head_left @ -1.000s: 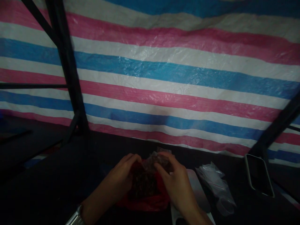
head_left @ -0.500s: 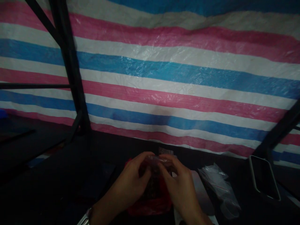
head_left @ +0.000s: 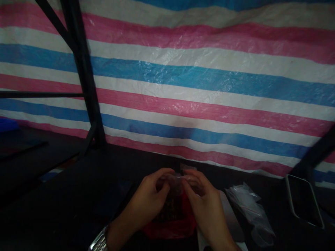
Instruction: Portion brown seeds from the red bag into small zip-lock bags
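Observation:
Between my two hands is a small clear plastic bag [head_left: 176, 179], pinched at its upper edge from both sides. My left hand [head_left: 151, 195] grips its left end with thumb and fingers closed; a metal-band watch [head_left: 99, 241] is on that wrist. My right hand [head_left: 205, 198] pinches the right end the same way. Just below the hands lies a red plastic bag [head_left: 170, 230] with small dark pieces [head_left: 170, 210] in it, too dim to name. Whether the clear bag holds anything is hard to see in the low light.
Right of my hands lie a grey rounded flat object [head_left: 231, 218], a pile of clear plastic bags [head_left: 248, 205] and a phone [head_left: 305, 200] on the black table [head_left: 125, 158]. Behind stands a striped plastic sheet [head_left: 196, 94], with a dark metal post [head_left: 85, 76] at left.
The view has shifted slightly, so the table things sit a little further right. Both hands still pinch the clear bag, their fingers only slightly moved.

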`<action>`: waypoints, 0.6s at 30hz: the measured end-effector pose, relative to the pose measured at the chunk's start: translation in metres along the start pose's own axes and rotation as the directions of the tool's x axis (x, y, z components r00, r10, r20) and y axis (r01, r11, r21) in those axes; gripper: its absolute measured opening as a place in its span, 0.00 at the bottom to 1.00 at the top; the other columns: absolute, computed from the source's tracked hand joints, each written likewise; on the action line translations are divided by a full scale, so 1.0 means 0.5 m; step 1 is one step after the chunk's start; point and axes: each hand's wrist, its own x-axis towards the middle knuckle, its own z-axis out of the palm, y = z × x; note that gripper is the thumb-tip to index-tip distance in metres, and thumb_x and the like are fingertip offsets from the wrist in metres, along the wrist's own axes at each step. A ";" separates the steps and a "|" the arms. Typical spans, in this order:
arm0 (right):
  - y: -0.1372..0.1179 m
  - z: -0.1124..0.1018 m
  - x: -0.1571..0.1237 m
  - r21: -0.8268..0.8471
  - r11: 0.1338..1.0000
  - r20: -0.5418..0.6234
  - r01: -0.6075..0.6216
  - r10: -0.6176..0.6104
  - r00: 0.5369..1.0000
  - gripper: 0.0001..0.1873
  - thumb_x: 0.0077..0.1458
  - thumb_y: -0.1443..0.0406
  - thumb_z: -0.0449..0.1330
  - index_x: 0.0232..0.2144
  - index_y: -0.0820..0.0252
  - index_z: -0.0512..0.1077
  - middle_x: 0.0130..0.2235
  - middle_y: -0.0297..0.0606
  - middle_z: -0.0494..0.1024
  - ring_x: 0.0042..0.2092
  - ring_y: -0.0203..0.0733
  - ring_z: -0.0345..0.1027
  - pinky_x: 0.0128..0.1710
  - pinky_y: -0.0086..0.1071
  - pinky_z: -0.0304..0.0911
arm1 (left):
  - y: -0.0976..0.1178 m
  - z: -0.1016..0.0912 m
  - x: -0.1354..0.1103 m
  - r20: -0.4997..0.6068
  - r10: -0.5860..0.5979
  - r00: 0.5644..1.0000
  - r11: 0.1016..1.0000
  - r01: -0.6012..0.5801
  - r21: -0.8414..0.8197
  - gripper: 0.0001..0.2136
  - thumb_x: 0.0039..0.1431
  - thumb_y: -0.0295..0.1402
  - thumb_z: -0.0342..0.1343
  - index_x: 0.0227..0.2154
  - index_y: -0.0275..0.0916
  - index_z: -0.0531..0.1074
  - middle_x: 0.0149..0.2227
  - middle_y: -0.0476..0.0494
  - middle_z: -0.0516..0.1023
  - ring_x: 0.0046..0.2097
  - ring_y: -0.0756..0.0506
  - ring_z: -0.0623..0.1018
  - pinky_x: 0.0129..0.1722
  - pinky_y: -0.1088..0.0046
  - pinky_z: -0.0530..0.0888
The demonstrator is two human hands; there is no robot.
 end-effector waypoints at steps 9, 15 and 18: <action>-0.006 0.004 -0.007 0.002 1.000 -0.018 0.020 -0.019 1.000 0.13 0.58 0.57 0.68 0.45 0.53 0.79 0.42 0.42 0.87 0.42 0.48 0.85 0.43 0.36 0.81 | 0.000 -0.001 -0.017 0.039 0.009 0.999 0.989 -0.015 0.148 0.27 0.55 0.25 0.54 0.59 0.42 0.74 0.57 0.41 0.82 0.58 0.41 0.81 0.61 0.64 0.75; 0.001 0.008 -0.008 -0.013 1.000 -0.008 0.025 -0.025 1.000 0.13 0.59 0.58 0.67 0.46 0.53 0.79 0.42 0.41 0.87 0.42 0.48 0.85 0.42 0.35 0.81 | 0.006 -0.002 -0.018 0.066 -0.005 0.998 0.995 -0.001 0.096 0.23 0.58 0.27 0.55 0.57 0.42 0.75 0.57 0.41 0.83 0.59 0.41 0.81 0.60 0.66 0.76; -0.004 0.007 -0.007 -0.004 1.000 -0.038 0.028 -0.028 0.999 0.13 0.58 0.58 0.68 0.44 0.53 0.79 0.42 0.42 0.87 0.42 0.49 0.85 0.40 0.35 0.81 | 0.005 -0.006 -0.017 0.071 0.007 0.997 0.997 -0.012 0.072 0.23 0.58 0.27 0.55 0.57 0.42 0.74 0.57 0.41 0.84 0.58 0.41 0.82 0.60 0.65 0.77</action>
